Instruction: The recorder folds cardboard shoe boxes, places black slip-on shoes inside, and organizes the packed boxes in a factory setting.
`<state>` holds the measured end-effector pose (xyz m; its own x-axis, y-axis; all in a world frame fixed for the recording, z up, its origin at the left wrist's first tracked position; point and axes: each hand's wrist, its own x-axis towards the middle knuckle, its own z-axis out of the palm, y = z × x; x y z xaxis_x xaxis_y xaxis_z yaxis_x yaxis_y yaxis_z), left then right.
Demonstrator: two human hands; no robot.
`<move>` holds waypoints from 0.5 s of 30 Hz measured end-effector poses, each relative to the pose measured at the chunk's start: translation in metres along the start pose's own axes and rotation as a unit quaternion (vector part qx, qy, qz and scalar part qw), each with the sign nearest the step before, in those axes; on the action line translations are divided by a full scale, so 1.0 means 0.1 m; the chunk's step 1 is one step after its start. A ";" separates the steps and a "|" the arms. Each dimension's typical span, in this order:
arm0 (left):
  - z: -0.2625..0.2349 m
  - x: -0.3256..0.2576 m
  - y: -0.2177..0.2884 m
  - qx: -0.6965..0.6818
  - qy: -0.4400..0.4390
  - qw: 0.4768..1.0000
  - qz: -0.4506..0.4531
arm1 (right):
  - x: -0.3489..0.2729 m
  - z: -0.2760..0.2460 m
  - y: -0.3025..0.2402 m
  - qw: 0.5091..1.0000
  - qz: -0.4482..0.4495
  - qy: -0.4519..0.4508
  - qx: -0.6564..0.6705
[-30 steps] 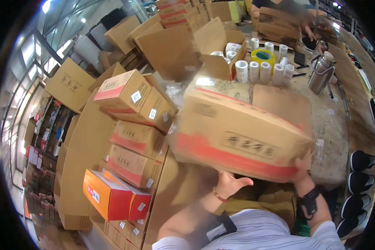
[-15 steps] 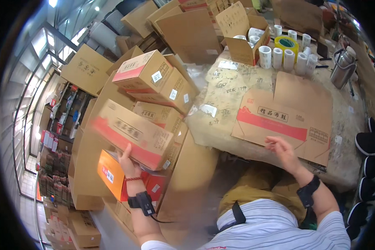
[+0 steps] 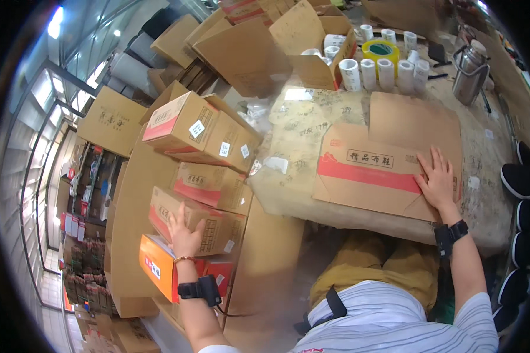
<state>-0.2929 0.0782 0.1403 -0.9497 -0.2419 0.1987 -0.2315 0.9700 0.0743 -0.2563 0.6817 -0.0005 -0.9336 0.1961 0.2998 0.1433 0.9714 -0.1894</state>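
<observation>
My left hand (image 3: 185,234) rests with spread fingers on a brown shoe box (image 3: 176,213) with a red band. That box sits among other boxes inside a large open carton (image 3: 132,259). Next to my left wrist is an orange shoe box (image 3: 155,265), and a red box (image 3: 219,272) lies partly under the arm. On the worktable to the right, my right hand (image 3: 439,181) lies flat with fingers apart on a folded, flattened cardboard shoe box (image 3: 365,191) with a red stripe.
Stacked shoe boxes with white labels (image 3: 185,120) fill the carton's far end. At the back of the table (image 3: 282,194) stand several white label rolls (image 3: 350,75), a roll of yellow tape (image 3: 380,50), an open box (image 3: 315,67) and a steel flask (image 3: 471,73). Black shoes (image 3: 521,182) line the right edge.
The shoe box that my left hand held tilted has gone down into the carton, and the fingers have spread on it. My right hand has come down flat onto the flattened cardboard.
</observation>
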 end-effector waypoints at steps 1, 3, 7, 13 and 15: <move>0.06 0.05 -0.16 -0.015 0.011 1.000 0.009 | 0.02 0.00 -0.03 1.000 -0.006 0.003 0.009; 0.04 0.07 -0.22 -0.028 0.016 0.999 0.020 | 0.04 -0.01 -0.07 1.000 -0.005 -0.002 0.010; -0.09 -0.06 0.20 0.036 0.006 0.999 -0.016 | 0.04 -0.02 -0.04 1.000 -0.003 0.006 0.008; 0.53 -0.46 1.58 -0.224 0.093 0.925 0.291 | -0.01 -0.03 0.15 0.995 -0.011 0.060 0.079; 0.86 -0.60 2.06 -0.314 -0.013 0.907 0.280 | -0.06 -0.15 0.17 0.941 0.112 0.049 0.317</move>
<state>-0.3016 0.2948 0.0594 -0.8876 0.2940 0.3546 0.4475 0.7325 0.5131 -0.2437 0.6990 0.0090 -0.8640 0.4278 0.2656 0.0789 0.6359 -0.7678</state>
